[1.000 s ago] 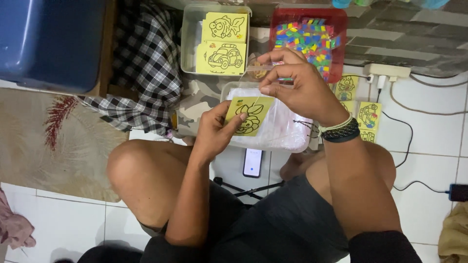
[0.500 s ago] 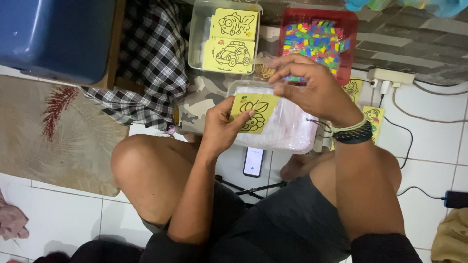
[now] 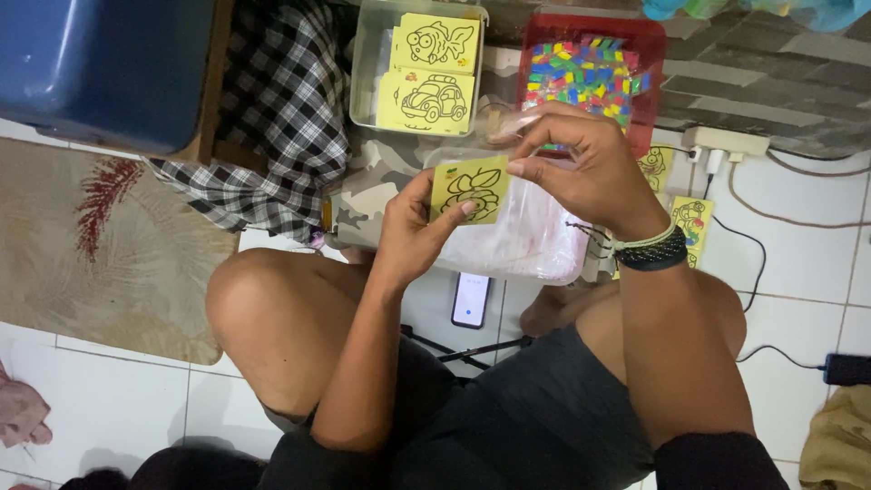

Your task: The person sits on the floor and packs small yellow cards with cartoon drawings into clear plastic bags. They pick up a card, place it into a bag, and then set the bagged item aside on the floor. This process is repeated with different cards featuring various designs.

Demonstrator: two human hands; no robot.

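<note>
I sit cross-legged on a white tiled floor. My left hand (image 3: 413, 231) pinches a small yellow card (image 3: 471, 188) printed with a black line drawing, holding it by its lower left edge. My right hand (image 3: 581, 168) grips a small clear plastic sleeve (image 3: 508, 122) just above and to the right of the card, one finger touching the card's right edge. Under both hands lies a white plastic bag (image 3: 531, 240). A woven bracelet sits on my right wrist.
A clear box (image 3: 363, 73) with a fish card and a car card stands ahead. Beside it is a red tray (image 3: 655, 45) of coloured pieces. More yellow cards (image 3: 694, 222) lie at right by a power strip (image 3: 726, 141). A phone (image 3: 472, 299) lies between my legs. A blue bin (image 3: 100, 63) stands far left.
Both hands stay close together on the card and the sleeve. The right hand's fingers have shifted a little along the card's right edge. The view has drifted slightly.
</note>
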